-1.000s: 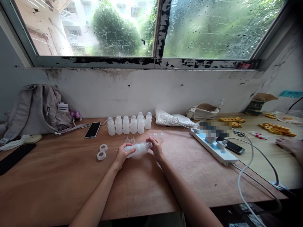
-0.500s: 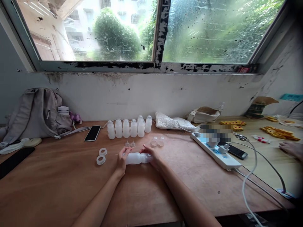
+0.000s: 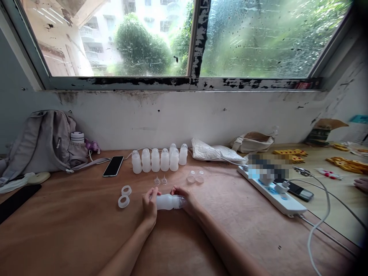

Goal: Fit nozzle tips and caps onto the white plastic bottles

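A frosted white baby bottle (image 3: 166, 202) lies sideways between my hands, low over the table. My left hand (image 3: 150, 203) is closed around its base end. At the other end, my right hand (image 3: 185, 198) wraps the clear cap. Just beyond my hands sit two clear bottle nipples (image 3: 160, 180). Two clear discs or caps (image 3: 195, 176) lie further right. Two white collar rings (image 3: 124, 201) rest to the left, touching each other. Behind, several capped baby bottles (image 3: 155, 160) stand upright in a row.
A grey backpack (image 3: 48, 134) and a phone (image 3: 113, 166) are at the left. Along the wall lie a white padded package (image 3: 215, 149) and a beige bag (image 3: 253, 142). On the right sit a power strip (image 3: 276, 195) with cables, yellow parts (image 3: 345, 165) and another person's hand (image 3: 361, 184).
The view has shifted slightly, so the table things appear a little lower. Both hands keep hold of the bottle. The other person's hand at the right has moved further out of view.
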A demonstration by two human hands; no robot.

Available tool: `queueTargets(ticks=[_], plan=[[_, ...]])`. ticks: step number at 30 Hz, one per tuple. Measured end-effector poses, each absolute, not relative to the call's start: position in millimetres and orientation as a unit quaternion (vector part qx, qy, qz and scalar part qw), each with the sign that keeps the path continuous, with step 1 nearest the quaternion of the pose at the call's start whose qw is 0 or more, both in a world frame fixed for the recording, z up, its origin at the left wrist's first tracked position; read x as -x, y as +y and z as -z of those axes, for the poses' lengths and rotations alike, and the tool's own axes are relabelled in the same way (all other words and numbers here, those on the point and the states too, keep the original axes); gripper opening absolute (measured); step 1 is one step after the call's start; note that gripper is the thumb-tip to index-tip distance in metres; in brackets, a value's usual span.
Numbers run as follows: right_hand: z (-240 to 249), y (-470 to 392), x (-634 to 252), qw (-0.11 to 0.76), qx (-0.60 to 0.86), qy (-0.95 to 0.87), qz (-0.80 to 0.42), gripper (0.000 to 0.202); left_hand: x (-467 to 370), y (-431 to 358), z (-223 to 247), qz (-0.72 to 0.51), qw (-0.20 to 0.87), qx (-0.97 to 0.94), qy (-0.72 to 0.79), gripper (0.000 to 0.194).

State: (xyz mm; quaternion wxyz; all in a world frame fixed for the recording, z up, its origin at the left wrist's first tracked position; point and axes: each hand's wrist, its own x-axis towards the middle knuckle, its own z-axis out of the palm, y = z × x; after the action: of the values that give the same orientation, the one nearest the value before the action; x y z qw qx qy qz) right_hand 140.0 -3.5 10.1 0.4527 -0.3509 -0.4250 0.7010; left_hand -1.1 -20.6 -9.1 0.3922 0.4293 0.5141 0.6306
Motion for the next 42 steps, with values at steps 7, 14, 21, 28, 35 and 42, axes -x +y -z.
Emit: queueTargets(ticks=[7,14,21,28,35,42], plan=[[-13.3,-5.7,-139.2,0.436,0.362,-0.442,-0.695,0.025,2.9,-18.3,10.3,-0.629,0.362,-0.44,0.529,0.032],[-12.8,-8.9,-132.5,0.464,0.36,-0.445,-0.676,0.026,4.8,-21.3,9.2,-0.644,0.323,-0.438,0.537,0.034],[-7.4,-4.8,-131.3,0.475,0.37,-0.458,-0.654,0.028,4.9,-26.2,4.2,-0.636,0.297,-0.463,0.542,0.032],[-0.5,0.4,-132.1,0.487,0.403,-0.472,-0.614,0.023,9.3,-19.6,0.7,-0.616,0.281,-0.506,0.534,0.032],[-0.5,-1.6,-134.0,0.485,0.398,-0.457,-0.63,0.02,10.6,-12.3,3.8,-0.591,0.285,-0.534,0.533,0.034],[-3.8,-4.0,-136.3,0.429,0.379,-0.44,-0.692,0.025,9.9,-15.9,1.1,-0.561,0.296,-0.554,0.539,0.033]])
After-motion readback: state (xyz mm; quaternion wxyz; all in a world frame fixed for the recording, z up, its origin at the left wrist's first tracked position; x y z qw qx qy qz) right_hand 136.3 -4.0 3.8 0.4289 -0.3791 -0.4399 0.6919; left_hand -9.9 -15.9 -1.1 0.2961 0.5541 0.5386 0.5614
